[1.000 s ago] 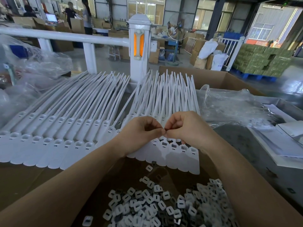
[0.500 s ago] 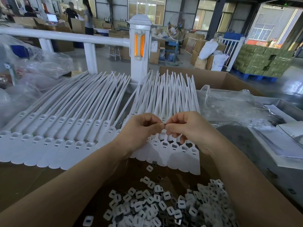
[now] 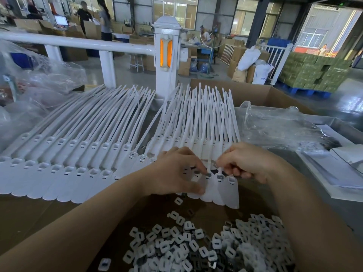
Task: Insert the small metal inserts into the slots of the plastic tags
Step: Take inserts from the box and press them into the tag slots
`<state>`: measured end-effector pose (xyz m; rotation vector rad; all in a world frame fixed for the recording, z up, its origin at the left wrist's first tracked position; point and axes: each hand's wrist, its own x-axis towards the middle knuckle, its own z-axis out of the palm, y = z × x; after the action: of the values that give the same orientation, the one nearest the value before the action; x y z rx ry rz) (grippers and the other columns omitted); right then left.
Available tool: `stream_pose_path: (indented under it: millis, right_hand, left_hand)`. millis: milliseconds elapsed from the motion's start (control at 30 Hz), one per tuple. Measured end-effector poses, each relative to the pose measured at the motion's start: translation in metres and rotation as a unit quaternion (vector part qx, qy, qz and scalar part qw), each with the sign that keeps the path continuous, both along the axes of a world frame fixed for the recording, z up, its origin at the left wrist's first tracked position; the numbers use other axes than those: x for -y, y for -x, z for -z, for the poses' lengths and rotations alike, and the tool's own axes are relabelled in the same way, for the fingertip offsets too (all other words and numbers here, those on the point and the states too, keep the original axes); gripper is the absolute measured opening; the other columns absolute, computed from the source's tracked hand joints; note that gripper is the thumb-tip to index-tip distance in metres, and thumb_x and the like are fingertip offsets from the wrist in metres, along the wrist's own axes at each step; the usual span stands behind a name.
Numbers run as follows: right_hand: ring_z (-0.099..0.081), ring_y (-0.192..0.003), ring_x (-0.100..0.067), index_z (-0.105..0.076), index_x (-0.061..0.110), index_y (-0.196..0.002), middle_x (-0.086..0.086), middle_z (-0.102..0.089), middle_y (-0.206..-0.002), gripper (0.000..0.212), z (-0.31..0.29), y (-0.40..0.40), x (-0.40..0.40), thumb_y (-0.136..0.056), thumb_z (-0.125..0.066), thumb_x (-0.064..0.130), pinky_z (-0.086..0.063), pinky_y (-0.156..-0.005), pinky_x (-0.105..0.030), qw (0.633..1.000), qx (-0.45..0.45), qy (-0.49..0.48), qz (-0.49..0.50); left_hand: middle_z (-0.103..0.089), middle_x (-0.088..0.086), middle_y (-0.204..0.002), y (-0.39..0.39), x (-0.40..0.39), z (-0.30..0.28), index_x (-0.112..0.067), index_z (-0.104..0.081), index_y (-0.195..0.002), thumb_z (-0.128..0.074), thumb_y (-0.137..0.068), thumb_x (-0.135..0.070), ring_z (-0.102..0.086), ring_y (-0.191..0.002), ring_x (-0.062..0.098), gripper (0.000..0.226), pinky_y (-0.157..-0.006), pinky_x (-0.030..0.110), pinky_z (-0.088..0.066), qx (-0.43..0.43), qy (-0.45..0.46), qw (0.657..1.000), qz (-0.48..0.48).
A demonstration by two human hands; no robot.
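White tags getting their inserts

White tags (image 3: 82, 154) are lying fanned in two overlapping rows on the worktop, too many to count. Both hands are hovering over the right row: the left hand (image 3: 176, 171) is pressing curled fingertips onto a tag head, while the right hand (image 3: 245, 163) is pinching what looks like one small insert (image 3: 215, 164) beside it. Seating appears underway; next, it needs lining up with an empty slot. Dozens of loose inserts (image 3: 196, 244) are heaping nearby
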<state>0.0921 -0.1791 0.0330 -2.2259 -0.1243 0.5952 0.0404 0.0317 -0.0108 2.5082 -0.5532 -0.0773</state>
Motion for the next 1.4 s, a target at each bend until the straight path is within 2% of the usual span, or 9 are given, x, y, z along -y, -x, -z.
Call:
stream_pose_path:
  millis: [67,267,367,433,533,700,867,1100,1400]
  right_hand:
    - [-0.043,-0.042,-0.008,-0.069,-0.007,-0.093,-0.002,-0.059,-0.058,0.021,-0.001,-0.003,0.01,-0.086,-0.071,0.012,-0.027,-0.036,-0.019,0.999,-0.006,0.039,-0.012]
    - [-0.048,-0.044,-0.006,-0.07,0.003,-0.084,0.0,-0.063,-0.059,0.013,0.0,-0.008,0.033,-0.086,-0.073,0.015,-0.033,-0.04,-0.018,0.997,-0.035,0.066,-0.031]
    - [-0.05,-0.045,-0.007,-0.069,-0.003,-0.093,-0.001,-0.065,-0.059,0.019,0.004,-0.009,0.033,-0.087,-0.072,0.014,-0.034,-0.042,-0.019,0.998,-0.032,0.059,-0.012]
    - [-0.052,-0.045,-0.008,-0.068,-0.003,-0.098,-0.002,-0.067,-0.06,0.02,0.005,-0.009,0.033,-0.088,-0.07,0.013,-0.035,-0.043,-0.02,0.998,-0.037,0.049,0.001]
    - [-0.054,-0.045,-0.008,-0.069,0.001,-0.097,-0.002,-0.068,-0.061,0.014,0.005,-0.008,0.034,-0.091,-0.068,0.013,-0.037,-0.042,-0.019,0.998,-0.04,0.049,-0.006]
    - [-0.055,-0.048,-0.007,-0.07,0.002,-0.092,0.0,-0.068,-0.062,0.013,0.007,-0.01,0.035,-0.091,-0.067,0.014,-0.039,-0.044,-0.019,0.995,-0.024,0.078,-0.05]
    - [-0.056,-0.049,-0.005,-0.07,0.006,-0.088,0.002,-0.068,-0.06,0.011,0.006,-0.01,0.033,-0.093,-0.065,0.015,-0.04,-0.043,-0.018,0.99,0.005,0.112,-0.091]
    - [-0.059,-0.052,-0.006,-0.071,0.007,-0.089,0.001,-0.07,-0.064,0.01,0.005,-0.011,0.03,-0.091,-0.07,0.017,-0.043,-0.046,-0.018,0.983,0.007,0.144,-0.116]
    - [-0.063,-0.055,-0.007,-0.07,0.008,-0.095,0.0,-0.073,-0.069,0.01,0.009,-0.014,0.039,-0.094,-0.065,0.017,-0.047,-0.048,-0.018,0.992,-0.008,0.092,-0.087]
  left_hand:
    - [-0.043,-0.02,-0.121,-0.001,-0.001,0.002,-0.05,-0.055,-0.116,-0.069,-0.075,-0.064,-0.034,-0.115,0.007,0.046,-0.099,0.033,-0.025,0.033,-0.058,0.998,0.003]
    - [-0.042,-0.018,-0.12,-0.005,-0.005,0.004,-0.049,-0.053,-0.12,-0.065,-0.078,-0.065,-0.031,-0.114,0.007,0.046,-0.098,0.032,-0.023,0.062,-0.064,0.996,0.0]
    - [-0.037,-0.014,-0.121,-0.002,-0.003,0.005,-0.052,-0.045,-0.125,-0.057,-0.085,-0.057,-0.028,-0.117,0.008,0.043,-0.102,0.035,-0.021,0.086,-0.087,0.992,0.014]
    - [-0.036,-0.01,-0.124,0.0,0.002,0.003,-0.054,-0.037,-0.133,-0.053,-0.088,-0.048,-0.028,-0.12,0.01,0.048,-0.103,0.035,-0.019,0.105,-0.117,0.987,0.034]
    - [-0.036,-0.006,-0.127,0.002,0.011,0.0,-0.054,-0.029,-0.14,-0.046,-0.089,-0.04,-0.03,-0.122,0.013,0.056,-0.103,0.035,-0.02,0.13,-0.177,0.974,0.063]
    - [-0.04,-0.001,-0.124,0.003,0.018,-0.002,-0.05,-0.029,-0.142,-0.039,-0.09,-0.039,-0.036,-0.118,0.019,0.055,-0.102,0.04,-0.027,0.154,-0.227,0.959,0.072]
    - [-0.041,-0.002,-0.123,0.003,0.02,-0.003,-0.048,-0.031,-0.142,-0.039,-0.089,-0.04,-0.038,-0.114,0.017,0.054,-0.099,0.038,-0.026,0.168,-0.236,0.955,0.072]
    - [-0.041,-0.003,-0.124,0.005,0.017,0.0,-0.046,-0.035,-0.142,-0.037,-0.087,-0.038,-0.038,-0.114,0.015,0.056,-0.1,0.035,-0.028,0.143,-0.2,0.967,0.071]
    - [-0.039,-0.008,-0.132,0.0,0.014,0.007,-0.041,-0.039,-0.144,-0.049,-0.088,-0.032,-0.033,-0.12,0.01,0.057,-0.098,0.027,-0.026,0.109,-0.138,0.983,0.057]
